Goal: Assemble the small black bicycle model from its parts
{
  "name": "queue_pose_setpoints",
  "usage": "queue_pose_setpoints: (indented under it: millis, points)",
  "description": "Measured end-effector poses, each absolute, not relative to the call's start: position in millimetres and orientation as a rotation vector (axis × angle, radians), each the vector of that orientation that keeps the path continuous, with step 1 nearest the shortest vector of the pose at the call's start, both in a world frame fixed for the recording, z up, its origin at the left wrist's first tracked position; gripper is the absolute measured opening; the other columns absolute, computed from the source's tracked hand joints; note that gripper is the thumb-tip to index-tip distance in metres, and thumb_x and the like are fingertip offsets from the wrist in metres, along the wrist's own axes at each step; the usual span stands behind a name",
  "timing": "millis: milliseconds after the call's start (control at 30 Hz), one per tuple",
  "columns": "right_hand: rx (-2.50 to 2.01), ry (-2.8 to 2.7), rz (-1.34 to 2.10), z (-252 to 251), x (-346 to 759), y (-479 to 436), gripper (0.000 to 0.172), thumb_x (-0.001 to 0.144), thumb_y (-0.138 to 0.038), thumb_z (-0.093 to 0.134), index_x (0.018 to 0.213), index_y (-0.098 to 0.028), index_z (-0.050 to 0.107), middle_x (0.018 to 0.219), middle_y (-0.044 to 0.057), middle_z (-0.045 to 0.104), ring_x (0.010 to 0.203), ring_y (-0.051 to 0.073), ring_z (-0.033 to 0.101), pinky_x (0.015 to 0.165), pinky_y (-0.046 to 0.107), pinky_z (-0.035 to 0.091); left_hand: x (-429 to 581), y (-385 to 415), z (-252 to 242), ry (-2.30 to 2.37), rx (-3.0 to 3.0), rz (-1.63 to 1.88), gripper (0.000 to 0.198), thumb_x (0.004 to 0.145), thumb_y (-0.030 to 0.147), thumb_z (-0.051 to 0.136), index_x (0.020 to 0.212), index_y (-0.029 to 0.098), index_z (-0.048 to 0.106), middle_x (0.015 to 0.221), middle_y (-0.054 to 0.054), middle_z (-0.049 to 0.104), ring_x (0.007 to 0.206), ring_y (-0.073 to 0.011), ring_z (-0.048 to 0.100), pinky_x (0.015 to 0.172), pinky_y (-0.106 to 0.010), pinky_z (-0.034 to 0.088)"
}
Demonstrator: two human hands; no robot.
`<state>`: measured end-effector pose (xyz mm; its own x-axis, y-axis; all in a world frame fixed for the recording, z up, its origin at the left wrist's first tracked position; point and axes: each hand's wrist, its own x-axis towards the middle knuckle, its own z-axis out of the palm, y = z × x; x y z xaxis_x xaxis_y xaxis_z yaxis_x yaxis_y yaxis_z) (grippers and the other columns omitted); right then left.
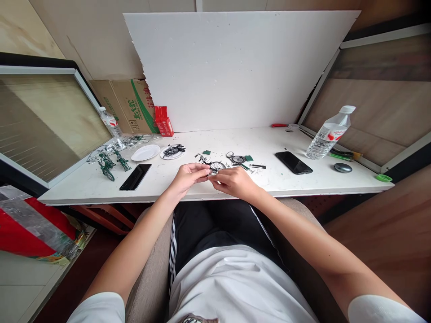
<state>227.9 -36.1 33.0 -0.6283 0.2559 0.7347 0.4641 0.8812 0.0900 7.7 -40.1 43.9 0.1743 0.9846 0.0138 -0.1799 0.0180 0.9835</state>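
Near the table's front edge, my left hand [192, 176] and my right hand [235, 180] meet with fingers pinched on a small black model bicycle [217, 166]. Its spoked wheel shows above the fingertips; the lower part is hidden behind them. The left hand grips its left side, the right hand its lower right. Just beyond lie a loose wheel with a curved black part [238, 159], a green piece [248, 158], another green piece [206, 152] and a small black strip [259, 166].
On the left are a phone [135, 176], green model bicycles [107, 167], a white plate [145, 152] and a plate of black parts [173, 151]. A second phone [294, 162], a water bottle [329, 134] and a round dark object [342, 168] stand right. A white board [242, 67] rises behind.
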Motion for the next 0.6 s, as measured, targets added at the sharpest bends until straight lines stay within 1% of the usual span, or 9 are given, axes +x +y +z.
queue_pose_setpoints:
  millis: [167, 333, 467, 600]
  points:
    - [-0.494, -2.309, -0.462, 31, 228, -35, 0.021, 0.106, -0.019, 0.057, 0.101, -0.02, 0.077, 0.067, 0.0, 0.065, 0.059, 0.014, 0.057, 0.059, 0.029, 0.037, 6, -43, 49, 0.974, 1.202, 1.153, 0.04, 0.064, 0.035, 0.101, 0.093, 0.013, 0.085, 0.103, -0.013, 0.081, 0.1, -0.0274, 0.076, 0.102, -0.048, 0.06]
    - [-0.517, -2.286, -0.452, 32, 229, -34, 0.02, 0.107, -0.02, 0.057, 0.104, -0.02, 0.077, 0.068, 0.0, 0.067, 0.059, 0.013, 0.058, 0.058, 0.029, 0.037, 1, -41, 51, 0.965, 1.246, 1.115, 0.041, 0.066, 0.037, 0.1, 0.096, 0.013, 0.086, 0.108, -0.013, 0.082, 0.103, -0.0277, 0.076, 0.108, -0.049, 0.058]
    - [-0.521, -2.264, -0.379, 31, 229, -33, 0.021, 0.107, -0.021, 0.058, 0.106, -0.021, 0.079, 0.069, 0.001, 0.07, 0.058, 0.013, 0.059, 0.057, 0.029, 0.038, -3, -40, 52, 0.941, 1.276, 1.061, 0.044, 0.067, 0.038, 0.1, 0.101, 0.014, 0.087, 0.109, -0.012, 0.082, 0.107, -0.0283, 0.076, 0.113, -0.05, 0.056]
    - [-0.564, -2.229, -0.174, 30, 228, -32, 0.021, 0.105, -0.023, 0.06, 0.104, -0.022, 0.081, 0.072, 0.001, 0.074, 0.06, 0.013, 0.063, 0.06, 0.027, 0.044, -5, -40, 53, 0.924, 1.3, 1.055, 0.047, 0.065, 0.039, 0.102, 0.102, 0.015, 0.087, 0.109, -0.012, 0.082, 0.108, -0.0293, 0.077, 0.115, -0.052, 0.055]
